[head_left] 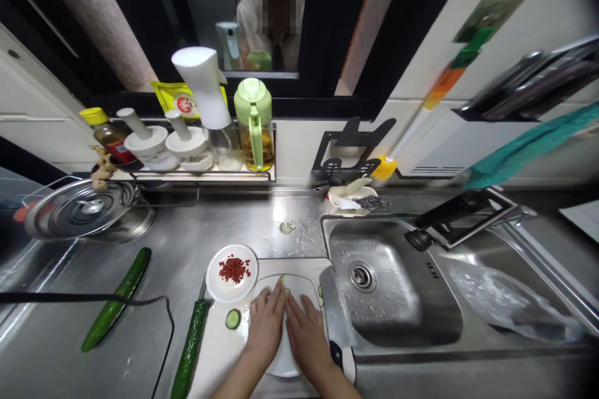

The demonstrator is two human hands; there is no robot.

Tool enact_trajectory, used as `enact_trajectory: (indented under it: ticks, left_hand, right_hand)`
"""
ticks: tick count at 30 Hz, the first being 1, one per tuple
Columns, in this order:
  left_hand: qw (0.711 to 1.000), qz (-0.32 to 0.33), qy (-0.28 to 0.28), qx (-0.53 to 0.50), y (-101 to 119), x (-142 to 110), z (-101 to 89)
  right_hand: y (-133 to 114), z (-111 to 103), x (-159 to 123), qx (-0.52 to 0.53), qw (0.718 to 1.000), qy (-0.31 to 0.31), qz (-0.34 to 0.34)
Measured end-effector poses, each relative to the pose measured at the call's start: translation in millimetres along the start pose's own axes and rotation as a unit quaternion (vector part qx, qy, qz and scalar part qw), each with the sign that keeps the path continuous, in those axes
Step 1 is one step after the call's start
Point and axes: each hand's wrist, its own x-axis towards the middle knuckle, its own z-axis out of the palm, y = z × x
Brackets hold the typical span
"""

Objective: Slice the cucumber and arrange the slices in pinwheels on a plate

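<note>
My left hand (266, 323) and my right hand (306, 331) meet over a white plate (284, 363) on the white cutting board (216, 358). Their fingers are closed together around cucumber slices (283, 280), of which only a thin green edge shows between the fingertips. To the left of the plate lies a loose cucumber slice (233, 319). A small white dish (215, 280) of red dried berries overlaps the board's upper left corner. On the right side of the board rests a cleaver (337, 305), its black handle partly behind my right forearm.
Whole cucumbers (189, 349) lie left of the board, one under a black cable (140, 303). The sink (393, 287) is on the right, with a clear plastic bag (510, 305) beyond it. Behind stands a rack (224, 178) of seasoning jars and an oil bottle (255, 124).
</note>
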Motion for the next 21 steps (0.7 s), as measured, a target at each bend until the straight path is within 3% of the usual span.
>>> enact_trajectory:
  ticks: [5, 11, 15, 21]
  left_hand:
    - [0.99, -0.043, 0.045, -0.13, -12, -7, -19.7]
    - [0.949, -0.198, 0.128, -0.21, -54, -41, -27.6]
    - [0.938, -0.255, 0.117, -0.205, -75, -61, -23.7]
    - [0.935, -0.27, 0.081, -0.214, -78, -64, -19.3]
  right_hand:
    - [0, -15, 1, 0.032, 0.999, 0.027, 0.004]
    - [1, -17, -10, 0.069, 0.996, 0.051, 0.014]
    - [0, -15, -18, 0.072, 0.996, 0.05, 0.005]
    - [-5, -17, -22, 0.069, 0.996, 0.047, -0.014]
